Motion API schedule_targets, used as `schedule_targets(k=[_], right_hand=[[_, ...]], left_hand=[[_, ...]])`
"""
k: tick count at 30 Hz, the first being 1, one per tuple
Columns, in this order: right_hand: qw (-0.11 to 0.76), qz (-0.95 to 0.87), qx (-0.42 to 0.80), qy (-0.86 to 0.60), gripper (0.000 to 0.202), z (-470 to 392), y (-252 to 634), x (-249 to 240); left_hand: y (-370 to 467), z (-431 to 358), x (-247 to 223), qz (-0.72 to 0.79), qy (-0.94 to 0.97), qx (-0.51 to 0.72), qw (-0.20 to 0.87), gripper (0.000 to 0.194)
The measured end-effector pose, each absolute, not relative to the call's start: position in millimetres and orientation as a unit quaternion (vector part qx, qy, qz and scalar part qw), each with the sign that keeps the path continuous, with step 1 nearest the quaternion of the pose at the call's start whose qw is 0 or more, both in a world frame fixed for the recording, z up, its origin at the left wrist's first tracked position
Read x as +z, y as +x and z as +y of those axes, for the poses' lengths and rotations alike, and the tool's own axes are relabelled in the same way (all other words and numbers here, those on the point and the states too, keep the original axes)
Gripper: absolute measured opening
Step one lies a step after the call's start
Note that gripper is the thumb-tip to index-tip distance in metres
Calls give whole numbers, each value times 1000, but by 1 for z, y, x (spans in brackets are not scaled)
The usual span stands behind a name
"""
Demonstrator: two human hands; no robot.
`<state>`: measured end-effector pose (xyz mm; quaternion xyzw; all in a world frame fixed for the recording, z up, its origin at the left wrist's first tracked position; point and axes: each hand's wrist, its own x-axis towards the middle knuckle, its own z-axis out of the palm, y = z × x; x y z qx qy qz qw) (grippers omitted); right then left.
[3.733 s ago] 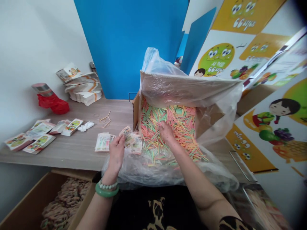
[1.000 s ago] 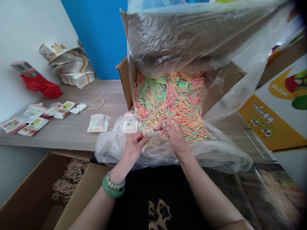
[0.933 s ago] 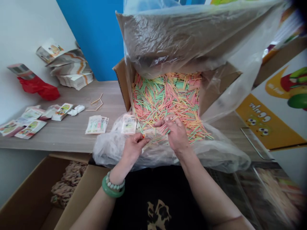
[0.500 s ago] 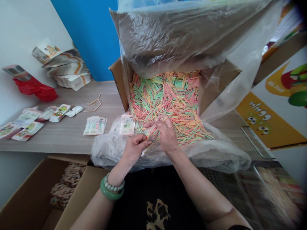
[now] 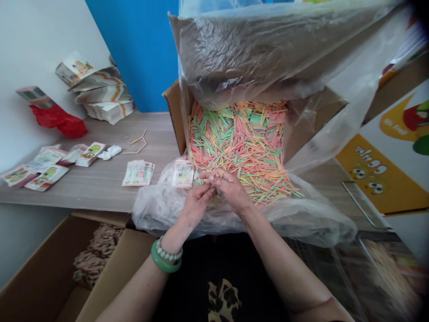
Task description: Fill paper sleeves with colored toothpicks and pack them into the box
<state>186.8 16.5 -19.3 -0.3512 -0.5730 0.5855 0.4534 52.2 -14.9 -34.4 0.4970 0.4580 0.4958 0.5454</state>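
My left hand (image 5: 196, 205) and my right hand (image 5: 234, 193) meet at the front edge of the box of candy sticks. Both are closed, fingertips together, on a small clear packet (image 5: 219, 192) that is mostly hidden by the fingers. Behind them, thin pink, green, yellow and orange candy sticks (image 5: 241, 143) fill a cardboard box (image 5: 173, 118) lined with a clear plastic sheet (image 5: 161, 203). Just left of my hands, a flat printed packet (image 5: 183, 174) lies on the sheet. A small pile of similar packets (image 5: 137, 173) rests farther left on the table.
On the grey table (image 5: 100, 190) lie printed pouches (image 5: 48, 176), a crumpled tissue (image 5: 110, 152) and bent sticks (image 5: 137, 143). Stacked cartons (image 5: 107, 105) and a red plastic bag (image 5: 60, 118) stand behind. Below left is an open carton (image 5: 110, 273) holding brownish bundles (image 5: 97, 255).
My fingers have drawn closer together over the packet, and the sticks that showed in it are now hidden. The whole view has shifted slightly, so the table appears farther right.
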Motion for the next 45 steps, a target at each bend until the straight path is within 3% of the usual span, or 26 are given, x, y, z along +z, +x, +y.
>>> schedule_targets(k=[3, 6, 9, 14, 21, 25, 32, 37, 40, 42, 45], right_hand=[[452, -604, 557, -345, 30, 22, 196, -22], [507, -557, 551, -360, 38, 24, 205, -24], [546, -516, 541, -380, 32, 22, 206, -26], [536, -532, 531, -384, 11, 17, 194, -27], [482, -637, 453, -395, 16, 16, 179, -14], [471, -597, 521, -389, 19, 13, 170, -14], [413, -614, 492, -460, 28, 10, 129, -32], [348, -726, 446, -390, 22, 13, 105, -21], [289, -743, 351, -491, 16, 23, 106, -15], [209, -731, 258, -596, 19, 32, 107, -14], [104, -727, 195, -650, 30, 43, 102, -15]], left_hand=[[54, -8, -32, 433, 376, 544, 612, 29], [54, -4, -31, 410, 304, 571, 643, 31], [53, -3, -32, 401, 291, 577, 649, 32], [52, -7, -36, 401, 328, 576, 632, 30], [49, -14, -41, 420, 381, 593, 572, 33], [35, -16, -41, 421, 365, 633, 537, 38], [-9, -23, -21, 440, 405, 620, 509, 31], [-51, -20, -2, 509, 341, 599, 515, 26], [-87, -5, 4, 539, 285, 617, 498, 23], [-111, 10, 0, 586, 305, 605, 445, 19], [-142, 33, -17, 699, 412, 514, 278, 20]])
